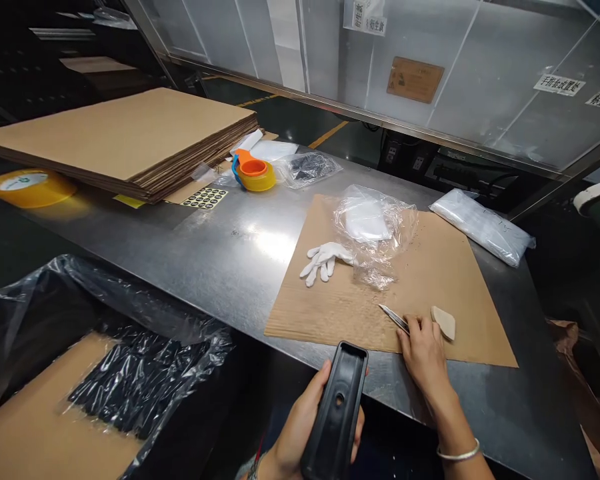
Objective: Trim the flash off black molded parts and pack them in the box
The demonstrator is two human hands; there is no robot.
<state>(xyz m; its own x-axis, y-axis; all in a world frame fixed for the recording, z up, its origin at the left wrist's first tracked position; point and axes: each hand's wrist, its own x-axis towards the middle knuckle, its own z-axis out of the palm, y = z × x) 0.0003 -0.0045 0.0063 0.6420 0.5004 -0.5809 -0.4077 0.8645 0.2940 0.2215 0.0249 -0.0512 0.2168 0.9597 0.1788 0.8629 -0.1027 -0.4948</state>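
My left hand (300, 417) is wrapped round a long black plastic part (341, 373), a shallow trough with rounded ends and a small hole in its floor. It is held up in front of the table's near edge. On the cardboard sheet (465, 280), my right hand (426, 357) has its fingers closed at the back end of slim metal tweezers (393, 317), which point away to the left. Beside those fingers lies a small beige pad (443, 323). A white glove (325, 261) rests further back, touching a crumpled clear bag (405, 227) with white material inside.
A stack of cardboard sheets (130, 133) stands at the back left, near a tape dispenser (255, 175) and a yellow tape roll (30, 188). A plastic-wrapped pack (483, 227) lies at the right. A lined box (45, 393) holding bagged black items sits below left.
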